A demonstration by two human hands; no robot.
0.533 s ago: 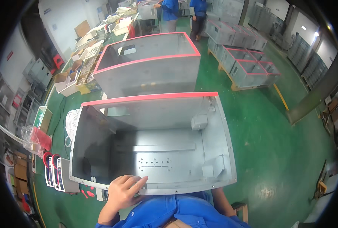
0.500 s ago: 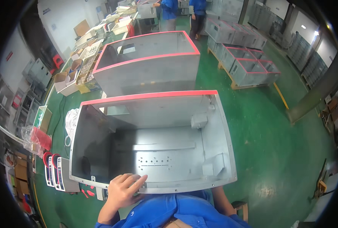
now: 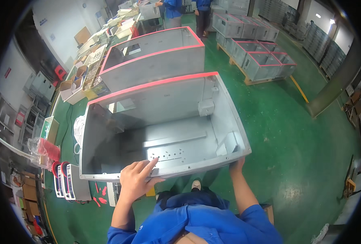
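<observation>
A large open grey metal enclosure (image 3: 107,166) with a red strip along its far rim stands in front of me. My left hand (image 3: 136,179) rests on its near rim, fingers spread over the edge, index finger pointing inward. My right hand (image 3: 237,166) grips the near right corner from underneath, mostly hidden by the rim. Inside are a perforated floor plate (image 3: 170,153) and small brackets (image 3: 206,107). My blue sleeves show at the bottom.
A second grey enclosure (image 3: 156,61) with a red rim stands behind the first. More grey boxes (image 3: 261,61) sit on pallets at the right. Benches with boxes of parts (image 3: 87,77) line the left. Two people in blue (image 3: 174,10) stand far back. Green floor (image 3: 294,134) surrounds everything.
My left hand has shifted slightly along the near rim. The enclosure sits in much the same place.
</observation>
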